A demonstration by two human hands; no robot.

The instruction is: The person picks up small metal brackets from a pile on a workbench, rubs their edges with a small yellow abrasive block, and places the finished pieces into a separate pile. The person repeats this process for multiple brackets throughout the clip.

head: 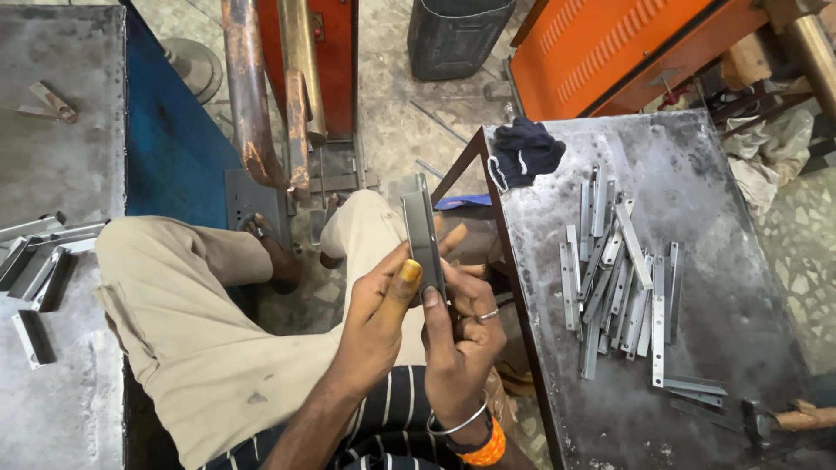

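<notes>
A workshop floor of speckled stone is seen from above, with an orange machine housing at the top right and a dark bin beside it. A steel table, scratched and grey, is set on the right; a loose heap of flat metal strips is spread across its middle, and a dark blue glove is laid near its far left corner. A hammer is rested at the table's near edge. A second metal surface is placed on the left, where several short metal channels are gathered along its right side. Rusted pipes are stood between the two surfaces.

A narrow grey metal bracket is held up between the tables, above the seated person's knee. Its long axis is set nearly upright in the view, the far end tipped slightly to the left and away from the body, the near end buried between the hands. The left hand is closed on its lower part, the thumb pressed against its face. The right hand is wrapped around the same lower part from the other side, fingers curled.
</notes>
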